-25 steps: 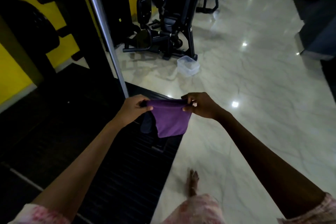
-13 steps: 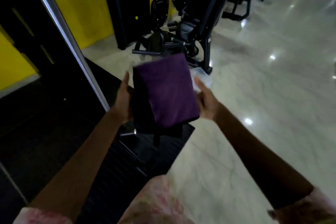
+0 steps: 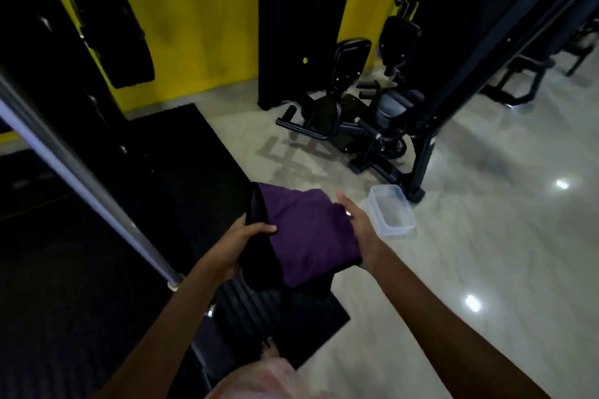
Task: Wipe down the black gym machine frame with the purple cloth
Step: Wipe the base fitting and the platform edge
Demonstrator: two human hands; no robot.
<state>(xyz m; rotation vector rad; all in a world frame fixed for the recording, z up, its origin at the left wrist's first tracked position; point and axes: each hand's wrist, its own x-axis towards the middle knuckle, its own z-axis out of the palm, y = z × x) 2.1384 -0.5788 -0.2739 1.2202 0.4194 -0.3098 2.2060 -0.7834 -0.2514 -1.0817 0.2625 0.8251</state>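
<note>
- Cloth (image 3: 311, 236) folded flat, held in the air between my hands, over the mat edge.
- Left hand (image 3: 241, 248) grips its left edge, thumb on top. Right hand (image 3: 358, 230) flat against the right edge, fingers straight.
- Step: prepping the cloth; no wiping yet, I reckon.
- Next: take it to the frame (image 3: 81, 178) on my left and press it on.

Left hand (image 3: 241, 238) thumb-over, gripping; right hand (image 3: 356, 223) (fingers straight) alongside, both arms extended.
</note>
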